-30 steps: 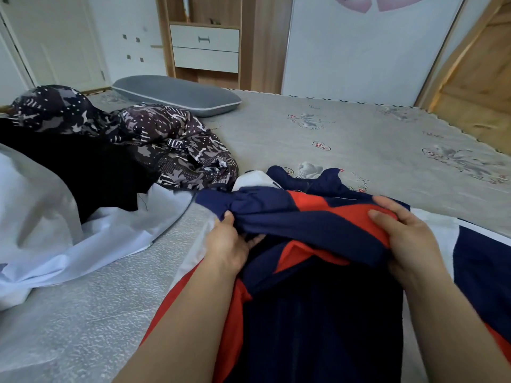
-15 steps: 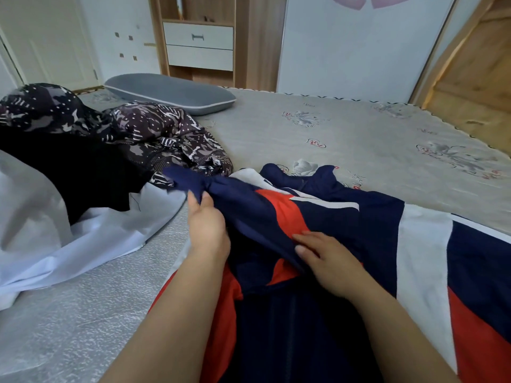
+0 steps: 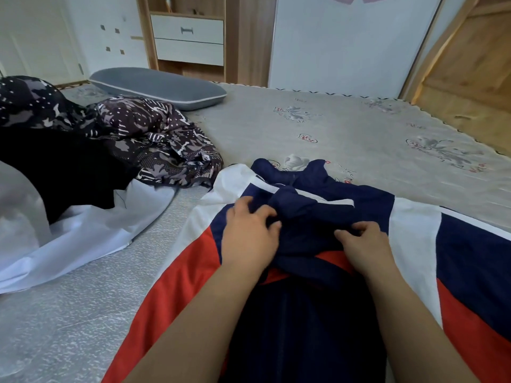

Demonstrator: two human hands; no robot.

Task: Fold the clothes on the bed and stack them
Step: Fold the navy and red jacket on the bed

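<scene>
Head view: the navy, red and white garment point(image 3: 456, 261) lies spread on the bed point(image 3: 345, 134) from 6 to 3 o'clock. The left hand point(image 3: 249, 239) and right hand point(image 3: 362, 244) both have fingers curled into a bunched navy fold at centre, grasping it. Risk, as I judge it: the slippery-looking fabric could slide or crease unevenly if one side is pulled harder. Its long axis seems to run from 6 toward 12 o'clock, collar end pointing away. Unfolded clothes point(image 3: 154, 139) wait at 10 o'clock beside a grey pillow point(image 3: 157, 85)
</scene>
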